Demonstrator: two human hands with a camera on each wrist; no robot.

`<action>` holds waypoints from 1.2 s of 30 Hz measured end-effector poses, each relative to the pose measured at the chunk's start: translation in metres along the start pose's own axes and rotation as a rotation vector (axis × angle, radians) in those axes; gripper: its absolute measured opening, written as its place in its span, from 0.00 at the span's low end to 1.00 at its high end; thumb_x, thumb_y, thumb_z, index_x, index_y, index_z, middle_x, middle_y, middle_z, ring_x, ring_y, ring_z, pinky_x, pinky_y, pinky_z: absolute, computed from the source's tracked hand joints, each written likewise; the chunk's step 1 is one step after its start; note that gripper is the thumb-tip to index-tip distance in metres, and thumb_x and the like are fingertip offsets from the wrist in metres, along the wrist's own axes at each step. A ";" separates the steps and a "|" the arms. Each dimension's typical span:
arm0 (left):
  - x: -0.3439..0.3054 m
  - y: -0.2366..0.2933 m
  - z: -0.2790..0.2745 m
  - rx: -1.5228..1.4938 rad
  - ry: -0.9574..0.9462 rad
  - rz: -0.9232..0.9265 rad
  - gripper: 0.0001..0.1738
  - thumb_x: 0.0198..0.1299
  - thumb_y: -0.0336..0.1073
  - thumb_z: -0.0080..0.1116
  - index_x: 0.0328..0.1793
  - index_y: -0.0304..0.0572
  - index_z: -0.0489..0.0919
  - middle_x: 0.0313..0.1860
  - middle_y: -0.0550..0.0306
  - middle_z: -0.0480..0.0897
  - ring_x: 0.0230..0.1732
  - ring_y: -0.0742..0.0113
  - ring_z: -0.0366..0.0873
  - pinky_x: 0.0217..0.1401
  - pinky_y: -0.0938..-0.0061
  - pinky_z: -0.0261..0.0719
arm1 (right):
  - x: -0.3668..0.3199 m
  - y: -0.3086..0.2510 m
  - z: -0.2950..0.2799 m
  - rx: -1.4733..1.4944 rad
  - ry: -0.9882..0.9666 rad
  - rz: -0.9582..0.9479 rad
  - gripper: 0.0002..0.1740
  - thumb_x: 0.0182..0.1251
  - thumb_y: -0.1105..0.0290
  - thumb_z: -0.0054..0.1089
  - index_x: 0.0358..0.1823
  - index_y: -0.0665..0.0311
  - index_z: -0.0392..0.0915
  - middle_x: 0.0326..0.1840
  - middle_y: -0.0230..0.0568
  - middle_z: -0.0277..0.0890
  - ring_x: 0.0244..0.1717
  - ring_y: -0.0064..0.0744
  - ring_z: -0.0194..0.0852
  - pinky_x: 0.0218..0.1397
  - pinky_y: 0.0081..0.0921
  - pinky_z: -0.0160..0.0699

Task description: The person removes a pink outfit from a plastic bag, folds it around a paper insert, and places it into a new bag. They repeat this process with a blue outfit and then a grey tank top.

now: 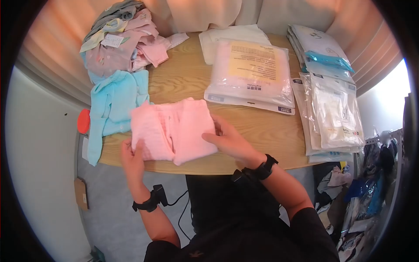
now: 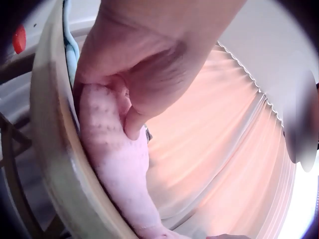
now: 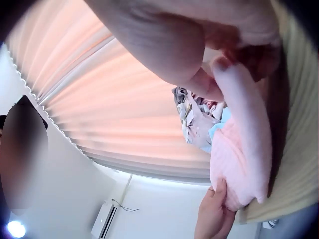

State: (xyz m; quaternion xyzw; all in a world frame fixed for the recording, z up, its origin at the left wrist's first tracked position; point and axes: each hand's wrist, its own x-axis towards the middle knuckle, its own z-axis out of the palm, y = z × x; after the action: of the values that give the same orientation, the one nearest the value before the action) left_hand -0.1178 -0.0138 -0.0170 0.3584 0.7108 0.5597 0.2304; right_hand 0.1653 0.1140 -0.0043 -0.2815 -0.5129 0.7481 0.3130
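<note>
A folded pink cloth garment (image 1: 192, 126) lies near the table's front edge in the head view. My left hand (image 1: 133, 161) grips its left side, thumb on top and fingers at the outer edge. On the right side my right hand (image 1: 231, 139) holds the edge, thumb over the cloth. In the left wrist view the left hand (image 2: 149, 55) pinches the pink cloth (image 2: 117, 159), its thumb pressed on it. The right wrist view has the right hand (image 3: 199, 45) around the thick folded edge of the pink cloth (image 3: 249, 129); the fingers underneath are partly hidden.
Light blue garment (image 1: 118, 105) lies left of the pink one, below a pile of clothes (image 1: 126, 48). A large clear-bagged package (image 1: 253, 74) rests at centre right, with a white sheet (image 1: 209, 41) behind it. Stacked bagged packages (image 1: 336, 113) line the table's right side.
</note>
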 end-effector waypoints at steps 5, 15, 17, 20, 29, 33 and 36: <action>-0.031 0.024 0.013 -0.183 -0.237 -0.159 0.16 0.70 0.31 0.61 0.57 0.36 0.69 0.42 0.54 0.83 0.36 0.78 0.78 0.38 0.81 0.77 | -0.027 0.005 -0.007 -0.080 0.179 -0.004 0.26 0.74 0.71 0.58 0.68 0.72 0.63 0.58 0.43 0.75 0.57 0.26 0.75 0.59 0.28 0.78; -0.028 0.012 0.018 -0.118 -0.461 0.088 0.35 0.63 0.21 0.60 0.76 0.30 0.62 0.63 0.48 0.76 0.62 0.64 0.75 0.67 0.71 0.72 | -0.035 0.011 -0.043 -0.278 0.214 -0.077 0.25 0.74 0.71 0.58 0.68 0.70 0.65 0.54 0.39 0.77 0.47 0.23 0.77 0.50 0.24 0.79; -0.028 0.015 0.015 -0.028 -0.498 0.063 0.40 0.61 0.21 0.60 0.80 0.33 0.57 0.64 0.47 0.76 0.63 0.63 0.75 0.66 0.70 0.73 | -0.035 0.004 -0.053 -0.218 0.076 0.118 0.26 0.72 0.71 0.61 0.67 0.71 0.67 0.55 0.42 0.78 0.48 0.24 0.78 0.51 0.25 0.80; -0.034 0.038 0.023 -0.142 -0.426 -0.029 0.47 0.59 0.22 0.62 0.83 0.36 0.52 0.66 0.45 0.75 0.64 0.61 0.75 0.67 0.68 0.73 | -0.044 -0.013 -0.037 -0.121 0.187 0.109 0.28 0.68 0.71 0.63 0.67 0.71 0.69 0.56 0.46 0.79 0.49 0.28 0.81 0.53 0.27 0.81; -0.108 0.117 0.067 0.119 -0.302 0.356 0.50 0.57 0.22 0.59 0.85 0.36 0.48 0.65 0.40 0.76 0.61 0.58 0.78 0.57 0.70 0.80 | -0.090 -0.028 0.015 0.225 0.184 0.110 0.42 0.61 0.79 0.61 0.77 0.68 0.55 0.63 0.44 0.74 0.61 0.31 0.77 0.62 0.30 0.78; -0.140 0.146 0.092 0.222 -0.513 0.556 0.46 0.56 0.26 0.65 0.81 0.32 0.57 0.75 0.35 0.63 0.61 0.48 0.75 0.60 0.62 0.77 | -0.119 -0.030 0.048 0.313 0.154 -0.118 0.43 0.63 0.81 0.56 0.80 0.65 0.49 0.74 0.43 0.62 0.71 0.32 0.66 0.71 0.33 0.70; -0.146 0.155 0.103 0.319 -0.556 0.690 0.45 0.56 0.27 0.67 0.80 0.32 0.59 0.75 0.40 0.62 0.57 0.57 0.77 0.55 0.67 0.79 | -0.129 -0.029 0.034 0.476 0.138 -0.163 0.42 0.67 0.78 0.51 0.82 0.62 0.46 0.75 0.42 0.62 0.72 0.35 0.67 0.71 0.33 0.72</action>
State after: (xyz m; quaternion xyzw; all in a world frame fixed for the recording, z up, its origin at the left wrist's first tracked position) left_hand 0.0889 -0.0426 0.0940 0.7410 0.5387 0.3699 0.1546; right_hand 0.2284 0.0045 0.0472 -0.2080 -0.3209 0.7991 0.4639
